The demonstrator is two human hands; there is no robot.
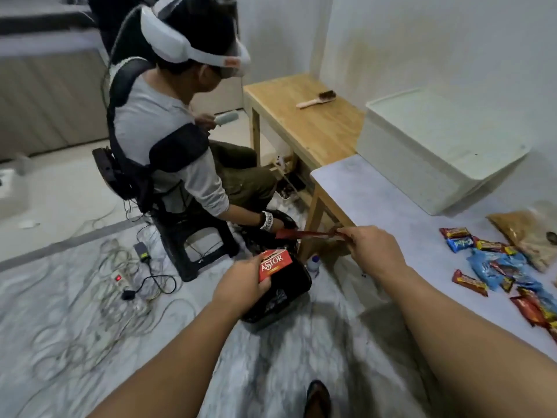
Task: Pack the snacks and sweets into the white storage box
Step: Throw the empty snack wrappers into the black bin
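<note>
My left hand (241, 285) grips a red Astor snack box (275, 264) over a black bin (280, 294) on the floor. My right hand (376, 251) pinches one end of a thin red wrapper strip (307, 234), held level above the bin. The white storage box (434, 152), lid on, stands on the grey table (391, 212) at the right. Several wrapped sweets and chocolate bars (500, 267) lie loose on the table's right side, beside a clear bag of brown snacks (527, 233).
A seated person wearing a white headset (180, 122) sits on a black stool, left of a wooden bench (304, 122) that carries a brush (316, 99). A tangle of cables and a power strip (120, 279) covers the floor at left. A small bottle (313, 263) stands by the bin.
</note>
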